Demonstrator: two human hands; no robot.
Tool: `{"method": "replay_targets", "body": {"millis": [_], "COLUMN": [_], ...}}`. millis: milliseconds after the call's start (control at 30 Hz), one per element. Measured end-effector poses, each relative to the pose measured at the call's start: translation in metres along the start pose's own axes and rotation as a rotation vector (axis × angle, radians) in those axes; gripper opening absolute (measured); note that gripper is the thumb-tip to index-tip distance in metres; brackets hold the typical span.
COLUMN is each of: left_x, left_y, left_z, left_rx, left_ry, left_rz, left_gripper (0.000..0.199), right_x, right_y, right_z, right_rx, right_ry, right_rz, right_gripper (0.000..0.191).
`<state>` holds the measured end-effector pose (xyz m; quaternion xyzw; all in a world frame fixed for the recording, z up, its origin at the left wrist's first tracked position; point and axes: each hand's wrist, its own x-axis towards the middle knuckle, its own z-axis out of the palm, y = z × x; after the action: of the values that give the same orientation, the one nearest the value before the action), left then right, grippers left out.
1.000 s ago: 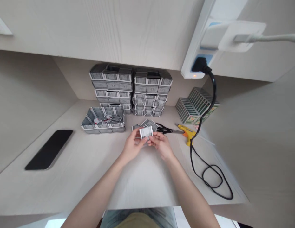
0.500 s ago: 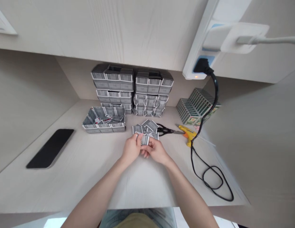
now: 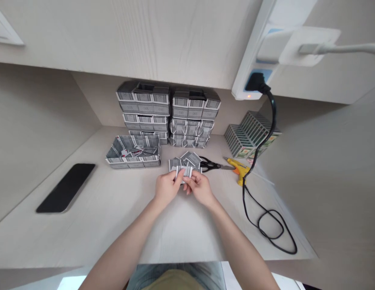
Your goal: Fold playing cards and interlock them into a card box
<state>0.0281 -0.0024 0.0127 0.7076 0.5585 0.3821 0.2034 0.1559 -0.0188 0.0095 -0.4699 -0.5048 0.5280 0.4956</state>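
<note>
Between both hands I hold a playing card (image 3: 184,171) with a grey patterned back; whether it is folded or more than one card I cannot tell. My left hand (image 3: 167,186) is closed on its left side, the thumb lying on the face toward me. From the right, my right hand (image 3: 201,187) pinches the same card, its lower fingers curled beneath. Just beyond the hands lies a loose pile of playing cards (image 3: 191,158), partly covered by them. Black-handled scissors (image 3: 212,164) lie against the pile's right side.
An open box made of cards (image 3: 133,162) with card pieces inside stands left of the pile. Stacked card boxes (image 3: 145,102) line the back. At right are a yellow glue gun (image 3: 240,171), its black cord (image 3: 273,108) and green card packs (image 3: 248,135). A phone (image 3: 66,188) lies left.
The held card has risen slightly and now faces me more fully. My left thumb has shifted onto its middle, and my right fingers have curled in closer.
</note>
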Motion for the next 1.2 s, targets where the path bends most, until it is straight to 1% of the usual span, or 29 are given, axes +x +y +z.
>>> {"method": "replay_targets", "body": {"millis": [67, 133, 200, 233, 267, 300, 333, 367, 433, 500, 533, 633, 767, 867, 1033, 1100, 1200], "left_x": [0.001, 0.003, 0.007, 0.009, 0.011, 0.014, 0.016, 0.017, 0.019, 0.019, 0.019, 0.019, 0.022, 0.024, 0.028, 0.029, 0.030], "left_y": [-0.001, -0.003, -0.005, -0.006, -0.007, -0.009, -0.010, -0.011, -0.012, -0.013, -0.013, -0.015, -0.024, -0.031, -0.036, -0.036, -0.035], "left_z": [0.000, -0.002, -0.007, -0.009, -0.012, -0.015, -0.018, -0.020, -0.023, -0.024, -0.024, -0.021, -0.015, -0.011, -0.006, -0.006, -0.007], "left_rx": [-0.003, -0.051, -0.125, -0.175, -0.223, -0.270, -0.318, -0.346, -0.363, -0.335, -0.317, -0.296, -0.330, -0.386, -0.645, -0.707, -0.743], "left_ry": [0.008, 0.042, 0.115, 0.158, 0.196, 0.222, 0.240, 0.245, 0.249, 0.246, 0.244, 0.227, 0.222, 0.232, 0.169, 0.166, 0.178], "left_rz": [-0.003, -0.039, -0.109, -0.154, -0.201, -0.247, -0.285, -0.291, -0.292, -0.277, -0.268, -0.237, -0.209, -0.225, -0.347, -0.376, -0.403], "left_gripper": [0.049, 0.050, 0.049, 0.047, 0.046, 0.045, 0.044, 0.044, 0.043, 0.043, 0.043, 0.039, 0.036, 0.037, 0.042, 0.043, 0.040], "right_x": [0.000, 0.001, 0.002, 0.003, 0.004, 0.005, 0.005, 0.005, 0.005, 0.004, 0.004, 0.005, 0.005, 0.004, 0.003, 0.004, 0.005], "right_y": [0.001, 0.003, 0.004, 0.005, 0.006, 0.006, 0.007, 0.008, 0.009, 0.012, 0.014, 0.017, 0.017, 0.015, 0.016, 0.017, 0.018], "right_z": [-0.001, -0.004, -0.009, -0.013, -0.016, -0.019, -0.022, -0.024, -0.025, -0.023, -0.021, -0.017, -0.017, -0.017, -0.017, -0.018, -0.020], "right_rx": [-0.033, -0.085, -0.188, -0.265, -0.371, -0.483, -0.579, -0.664, -0.786, -0.856, -0.876, -0.897, -0.902, -0.902, -0.834, -0.802, -0.765], "right_ry": [-0.002, 0.031, 0.117, 0.182, 0.237, 0.258, 0.250, 0.224, 0.148, 0.066, 0.037, -0.011, -0.036, -0.041, 0.025, 0.058, 0.124], "right_rz": [-0.012, -0.035, -0.092, -0.143, -0.201, -0.249, -0.281, -0.306, -0.349, -0.365, -0.360, -0.344, -0.366, -0.365, -0.354, -0.357, -0.374], "right_gripper": [0.025, 0.025, 0.025, 0.024, 0.023, 0.022, 0.022, 0.025, 0.039, 0.052, 0.055, 0.051, 0.050, 0.050, 0.055, 0.057, 0.060]}}
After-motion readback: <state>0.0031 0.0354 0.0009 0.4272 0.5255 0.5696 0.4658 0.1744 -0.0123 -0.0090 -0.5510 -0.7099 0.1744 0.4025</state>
